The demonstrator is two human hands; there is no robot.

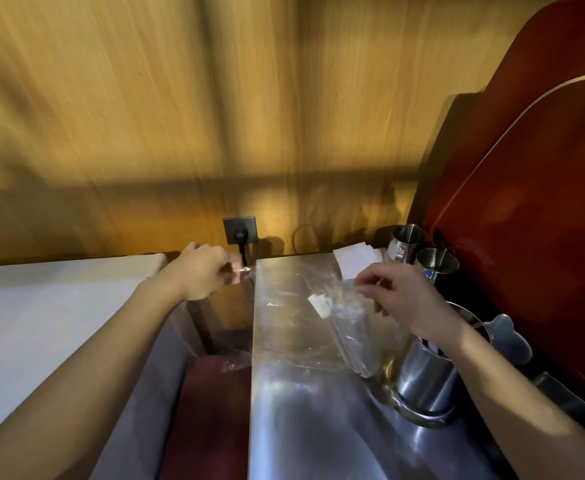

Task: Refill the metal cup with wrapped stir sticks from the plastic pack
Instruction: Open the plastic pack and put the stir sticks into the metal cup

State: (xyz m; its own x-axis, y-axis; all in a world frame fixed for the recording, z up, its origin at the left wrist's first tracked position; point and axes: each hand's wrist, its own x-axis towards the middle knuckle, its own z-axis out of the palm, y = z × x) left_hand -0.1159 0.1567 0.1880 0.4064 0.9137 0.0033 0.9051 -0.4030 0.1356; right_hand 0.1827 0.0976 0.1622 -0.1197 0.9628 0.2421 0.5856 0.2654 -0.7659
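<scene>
A clear plastic pack [349, 327] of wrapped stir sticks lies on the steel counter [301, 403], its lower end leaning toward the metal cup [426, 379]. My right hand [401, 296] pinches the pack's upper edge, just above the cup. My left hand [204, 271] is closed on a stretched piece of clear plastic film [244, 271] at the counter's left back corner. The film appears to run across the counter toward the pack. The cup stands under my right wrist, with its contents mostly hidden.
Two smaller metal cups [407, 242] [438, 265] stand at the back right beside a red machine [526, 202]. White paper sheets [353, 259] lie behind the pack. A wall socket with a black plug [239, 232] sits on the wooden wall. A white surface [41, 306] lies left, with a gap between.
</scene>
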